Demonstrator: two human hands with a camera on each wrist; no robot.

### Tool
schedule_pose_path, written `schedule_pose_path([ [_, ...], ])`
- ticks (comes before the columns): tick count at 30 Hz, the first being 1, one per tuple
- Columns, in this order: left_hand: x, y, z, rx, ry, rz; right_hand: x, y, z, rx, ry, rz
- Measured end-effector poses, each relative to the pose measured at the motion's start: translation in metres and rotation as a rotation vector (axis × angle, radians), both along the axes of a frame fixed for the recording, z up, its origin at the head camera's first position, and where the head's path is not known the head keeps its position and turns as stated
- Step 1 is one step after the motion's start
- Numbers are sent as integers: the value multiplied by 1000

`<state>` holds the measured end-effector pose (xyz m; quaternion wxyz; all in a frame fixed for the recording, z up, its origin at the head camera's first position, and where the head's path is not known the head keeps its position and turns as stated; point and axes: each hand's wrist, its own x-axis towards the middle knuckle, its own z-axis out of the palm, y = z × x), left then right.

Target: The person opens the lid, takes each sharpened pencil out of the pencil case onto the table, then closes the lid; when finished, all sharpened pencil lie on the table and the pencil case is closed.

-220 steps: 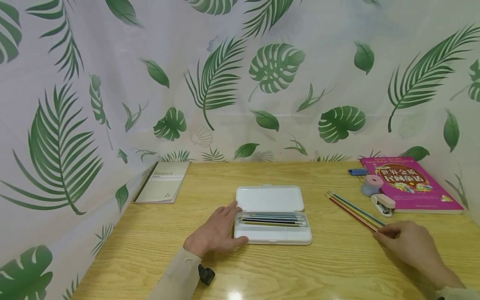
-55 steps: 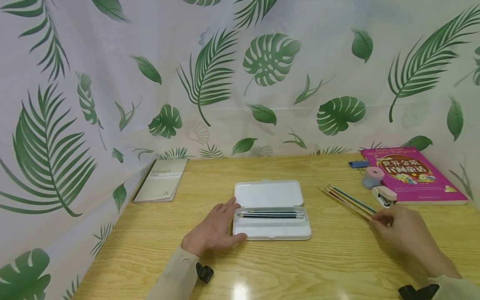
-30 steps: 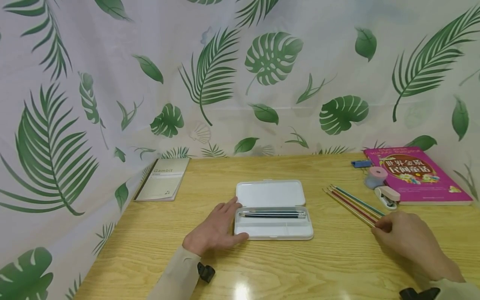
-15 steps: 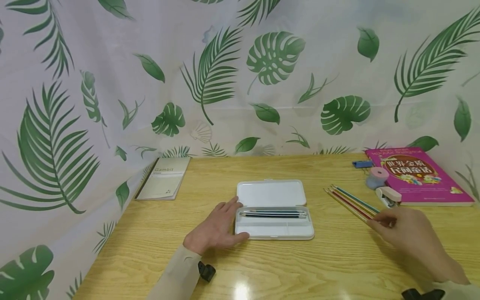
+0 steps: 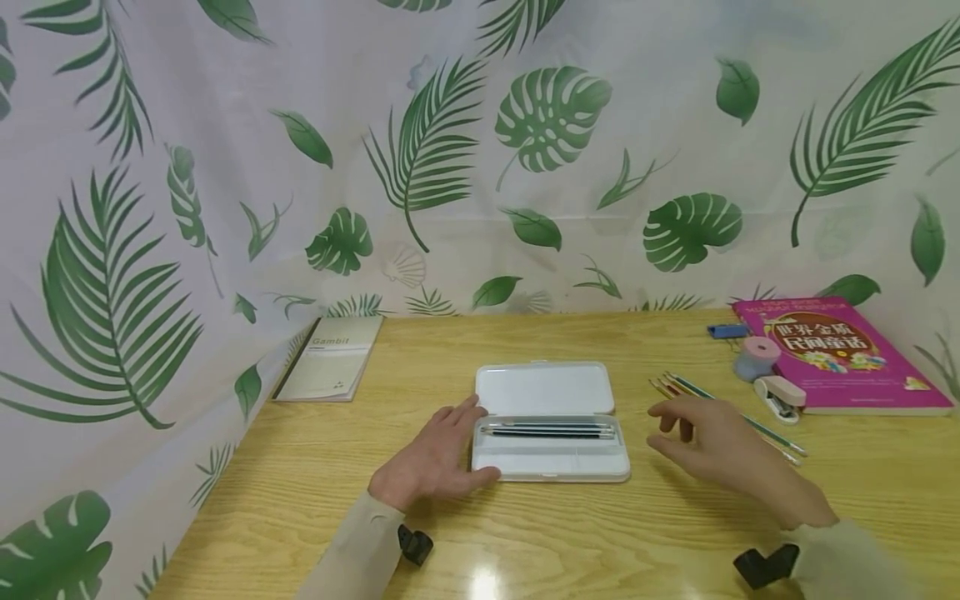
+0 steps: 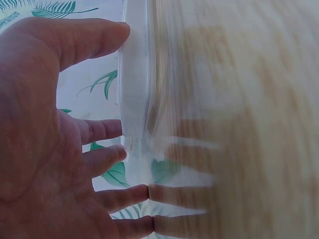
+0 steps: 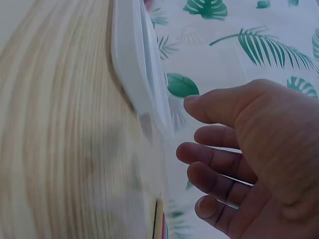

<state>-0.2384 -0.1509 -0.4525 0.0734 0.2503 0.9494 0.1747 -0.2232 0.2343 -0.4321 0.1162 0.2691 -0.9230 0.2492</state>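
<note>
An open white pencil case (image 5: 551, 392) lies mid-table with a few dark pencils (image 5: 547, 431) in its tray. My left hand (image 5: 442, 450) lies flat on the wood at the case's left end, thumb against its front corner; the left wrist view shows the left hand (image 6: 60, 149) beside the case's edge (image 6: 134, 74). My right hand (image 5: 697, 437) hovers just right of the case, fingers loosely curled and holding nothing. The right wrist view confirms the right hand (image 7: 239, 149) is empty near the case (image 7: 137, 74). Several coloured pencils (image 5: 757, 425) lie loose behind it.
A beige notebook (image 5: 330, 367) lies at the back left. At the back right are a pink book (image 5: 832, 350), a small stapler (image 5: 780, 396), a tape roll (image 5: 753, 358) and a blue clip (image 5: 726, 331). Leaf-print curtains wall in the wooden table (image 5: 525, 533).
My right hand has come off the loose coloured pencils and moved left toward the case, holding nothing. The left hand has stayed at the case's left end.
</note>
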Motion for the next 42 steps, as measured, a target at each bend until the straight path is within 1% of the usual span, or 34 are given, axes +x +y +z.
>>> schedule_pose_path([
  [3,1,1,-1,5,0,-4,-2,-19,0,5,-19,14],
  [7,1,1,0,-2,-1,3,-5,-41,-2,14,-27,56],
  [9,2,1,1,-5,0,5,-5,-49,-4,30,-33,78],
  [12,1,1,3,-5,5,2,-6,-56,-7,74,-17,103],
  [16,0,1,4,-5,7,0,-8,-58,-12,125,17,110],
  [21,1,1,4,-6,1,5,-8,-59,-17,150,46,82],
  [23,1,1,4,-5,1,4,-9,-59,-19,155,51,88],
  [28,1,0,3,-4,1,0,-9,-59,-22,161,19,123],
  [36,0,1,2,-14,-1,-6,-11,-57,-26,121,-25,116],
  [40,0,1,2,-13,3,-4,-11,-57,-25,98,-32,131],
  [42,0,1,2,-10,2,-1,-11,-56,-24,90,-56,132],
])
